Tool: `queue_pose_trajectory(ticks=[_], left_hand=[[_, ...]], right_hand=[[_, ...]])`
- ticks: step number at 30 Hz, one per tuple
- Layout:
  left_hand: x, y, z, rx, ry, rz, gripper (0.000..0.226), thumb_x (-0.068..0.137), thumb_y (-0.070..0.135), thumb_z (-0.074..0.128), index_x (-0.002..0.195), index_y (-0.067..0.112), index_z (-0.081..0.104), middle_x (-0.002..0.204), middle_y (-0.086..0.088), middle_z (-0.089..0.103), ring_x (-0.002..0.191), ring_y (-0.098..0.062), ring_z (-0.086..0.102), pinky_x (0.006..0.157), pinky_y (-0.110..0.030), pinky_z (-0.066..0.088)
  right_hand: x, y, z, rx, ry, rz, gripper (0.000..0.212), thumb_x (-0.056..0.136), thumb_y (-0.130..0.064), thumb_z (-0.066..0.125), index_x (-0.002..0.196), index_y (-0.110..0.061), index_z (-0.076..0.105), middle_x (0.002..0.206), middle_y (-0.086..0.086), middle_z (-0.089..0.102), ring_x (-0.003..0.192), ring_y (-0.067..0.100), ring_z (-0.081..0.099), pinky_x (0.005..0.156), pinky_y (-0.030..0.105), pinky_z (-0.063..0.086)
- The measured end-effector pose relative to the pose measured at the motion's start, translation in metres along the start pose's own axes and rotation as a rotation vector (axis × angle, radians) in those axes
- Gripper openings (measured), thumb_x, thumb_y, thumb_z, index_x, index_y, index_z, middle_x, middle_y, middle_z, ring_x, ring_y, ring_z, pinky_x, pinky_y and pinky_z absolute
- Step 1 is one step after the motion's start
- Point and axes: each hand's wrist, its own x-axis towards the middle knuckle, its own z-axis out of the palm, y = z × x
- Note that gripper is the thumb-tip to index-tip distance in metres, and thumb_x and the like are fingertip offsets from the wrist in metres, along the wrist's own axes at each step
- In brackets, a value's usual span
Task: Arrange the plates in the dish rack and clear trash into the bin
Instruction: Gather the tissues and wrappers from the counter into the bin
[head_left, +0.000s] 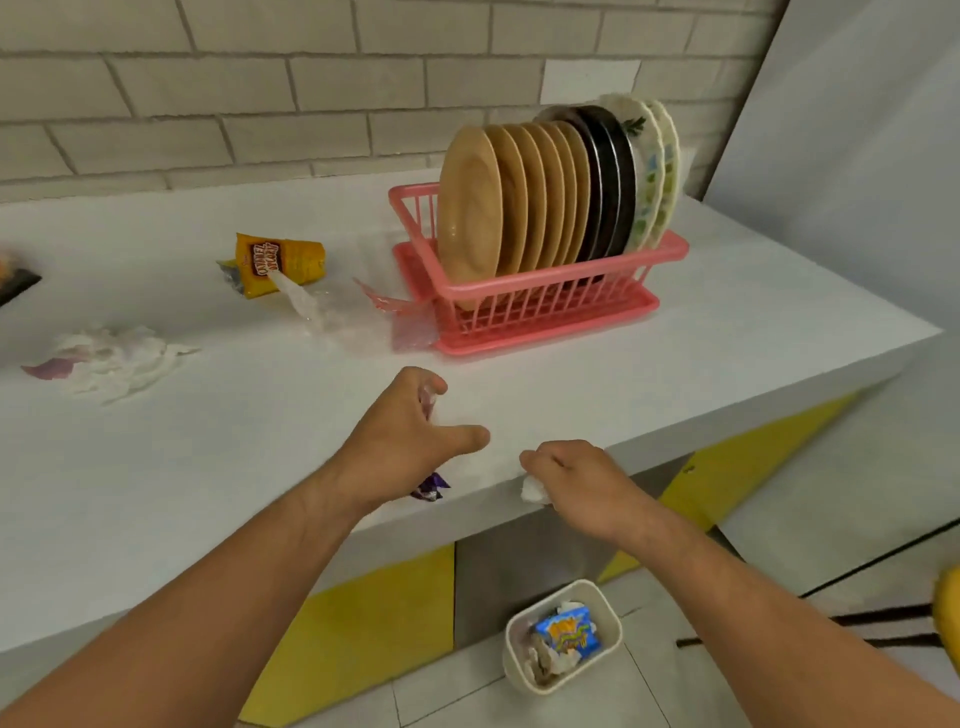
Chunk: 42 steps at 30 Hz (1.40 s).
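Currently the left hand (410, 431) hangs over the near-middle of the counter (234, 441), fingers curled over a clear scrap (429, 401) that sits between the index finger and the palm, thumb stuck out to the right. A purple wrapper (431, 486) lies on the counter under that wrist, at the near edge, and I can't tell if it touches the hand. The right hand (576, 478) is at the counter's near edge, fingers curled round a white tissue wad (534, 489) that pokes out below the knuckles on the left side. The bin (511, 665) stands on the floor below the right hand, holding a blue packet (569, 634) and tissue. The pink rack (540, 279) sits far right, with tan plates (498, 208), dark plates (608, 182) and patterned plates (654, 171) standing upright in a row. Loose trash on the counter: a yellow packet (278, 260) far left, clear film (322, 312) beside it, and a tissue heap (114, 358) left.
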Motion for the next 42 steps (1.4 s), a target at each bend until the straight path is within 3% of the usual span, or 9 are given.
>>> queue_pose_trajectory(ticks=[5, 8, 11, 15, 19, 27, 31, 35, 42], left_hand=[[-0.013, 0.019, 0.093, -0.028, -0.090, 0.041, 0.071, 0.075, -0.005, 0.065, 0.129, 0.024, 0.029, 0.102, 0.001, 0.037, 0.082, -0.003, 0.046, 0.052, -0.008, 0.043], [-0.020, 0.018, 0.148, 0.033, -0.082, 0.101, 0.064, 0.077, -0.007, 0.056, 0.126, 0.025, 0.031, 0.106, 0.001, 0.034, 0.100, -0.003, 0.047, 0.060, -0.008, 0.047], [-0.028, 0.007, 0.194, 0.150, -0.088, 0.240, 0.051, 0.081, -0.009, 0.044, 0.122, 0.021, 0.038, 0.102, 0.006, 0.034, 0.093, 0.000, 0.046, 0.073, 0.000, 0.035], [-0.023, -0.026, 0.236, 0.289, -0.164, 0.248, 0.034, 0.083, -0.002, 0.043, 0.100, 0.027, 0.050, 0.096, 0.010, 0.045, 0.086, -0.006, 0.050, 0.074, -0.015, 0.043], [0.000, -0.076, 0.270, 0.525, -0.263, 0.177, 0.020, 0.088, 0.011, 0.041, 0.092, 0.031, 0.044, 0.098, 0.004, 0.053, 0.087, -0.019, 0.054, 0.077, -0.038, 0.049], [0.061, -0.238, 0.376, 0.601, -0.219, 0.108, 0.009, 0.092, 0.020, 0.036, 0.089, 0.028, 0.039, 0.090, 0.001, 0.056, 0.077, -0.023, 0.054, 0.072, -0.043, 0.048], [0.086, -0.321, 0.435, 0.506, -0.245, 0.159, 0.020, 0.091, 0.026, 0.039, 0.110, 0.031, 0.039, 0.109, 0.005, 0.045, 0.093, -0.021, 0.054, 0.083, -0.035, 0.045], [0.106, -0.388, 0.475, 0.504, -0.250, 0.235, 0.037, 0.088, 0.018, 0.043, 0.123, 0.029, 0.037, 0.109, 0.011, 0.029, 0.103, -0.014, 0.043, 0.092, -0.029, 0.040], [0.121, -0.456, 0.502, 0.512, -0.250, 0.273, 0.050, 0.090, 0.011, 0.052, 0.135, 0.030, 0.036, 0.128, 0.008, 0.036, 0.114, -0.015, 0.044, 0.097, -0.025, 0.039]], right_hand=[[-0.031, 0.080, -0.057, 0.055, -0.028, 0.147, 0.040, 0.097, -0.014, 0.037, 0.061, -0.021, 0.054, 0.068, -0.009, 0.056, 0.066, 0.010, 0.051, 0.056, 0.012, 0.037], [-0.040, 0.121, -0.076, 0.027, -0.076, 0.213, 0.035, 0.098, -0.013, 0.036, 0.074, -0.017, 0.062, 0.078, -0.005, 0.059, 0.067, 0.002, 0.048, 0.059, 0.015, 0.038], [-0.046, 0.162, -0.079, -0.071, -0.102, 0.247, 0.031, 0.098, -0.014, 0.036, 0.097, -0.012, 0.067, 0.085, -0.007, 0.057, 0.076, 0.006, 0.052, 0.059, 0.011, 0.038], [-0.044, 0.218, -0.063, -0.042, -0.141, 0.319, 0.027, 0.094, -0.010, 0.045, 0.111, -0.019, 0.064, 0.103, 0.000, 0.058, 0.089, 0.019, 0.054, 0.063, 0.021, 0.041], [-0.035, 0.278, -0.030, -0.058, -0.145, 0.308, 0.035, 0.090, -0.009, 0.056, 0.123, -0.020, 0.054, 0.116, 0.003, 0.059, 0.089, 0.018, 0.059, 0.059, 0.013, 0.041], [0.016, 0.425, 0.084, -0.094, -0.037, 0.318, 0.028, 0.089, -0.017, 0.068, 0.116, -0.020, 0.067, 0.113, 0.001, 0.065, 0.092, 0.011, 0.061, 0.078, 0.018, 0.047], [0.044, 0.491, 0.143, -0.167, -0.053, 0.293, 0.032, 0.091, -0.021, 0.064, 0.123, -0.023, 0.061, 0.116, 0.002, 0.064, 0.098, 0.015, 0.060, 0.084, 0.022, 0.048], [0.079, 0.537, 0.199, -0.332, -0.091, 0.225, 0.029, 0.091, -0.032, 0.063, 0.119, -0.027, 0.061, 0.112, 0.006, 0.062, 0.100, 0.022, 0.059, 0.083, 0.027, 0.047], [0.118, 0.582, 0.262, -0.462, -0.348, 0.153, 0.047, 0.078, -0.033, 0.075, 0.121, -0.017, 0.063, 0.124, 0.005, 0.061, 0.111, 0.022, 0.059, 0.092, 0.028, 0.046]])
